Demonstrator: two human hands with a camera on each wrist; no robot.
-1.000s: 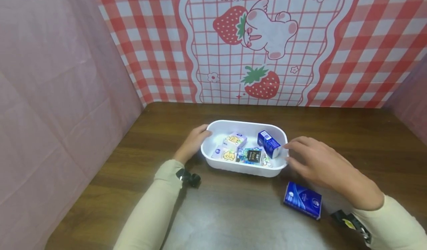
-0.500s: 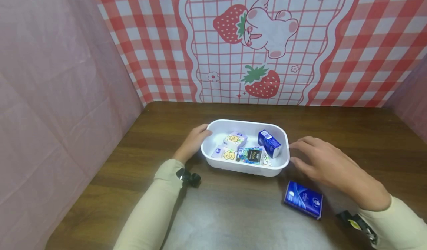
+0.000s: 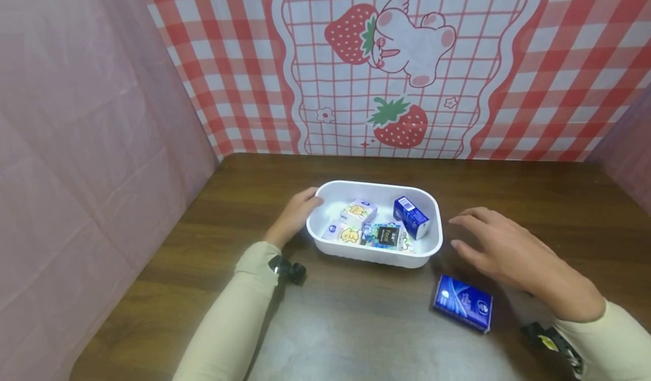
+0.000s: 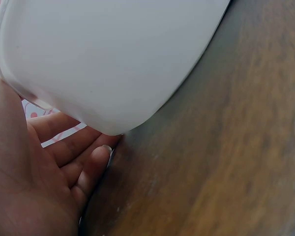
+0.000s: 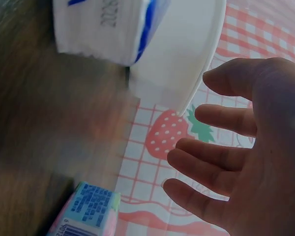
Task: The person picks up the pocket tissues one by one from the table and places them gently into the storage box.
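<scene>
A white oval plastic tub stands mid-table. In it lie two small lilac tissue packs with cartoon prints, a colourful pack marked "Face" and a blue tissue pack on its edge by the right end. My left hand grips the tub's left end, thumb at the rim; the left wrist view shows the fingers bent around the outside wall. Just right of the tub hovers my right hand, fingers apart and holding nothing. Another blue tissue pack lies flat in front of it.
In the right wrist view a pink and blue pack shows at the bottom left, mostly hidden by my right arm in the head view. A checked strawberry cloth hangs behind the brown table; a pink curtain hangs at the left.
My right hand has moved right, from the tub's right rim to a small gap away from it. The left hand, the tub and the packs stay in place.
</scene>
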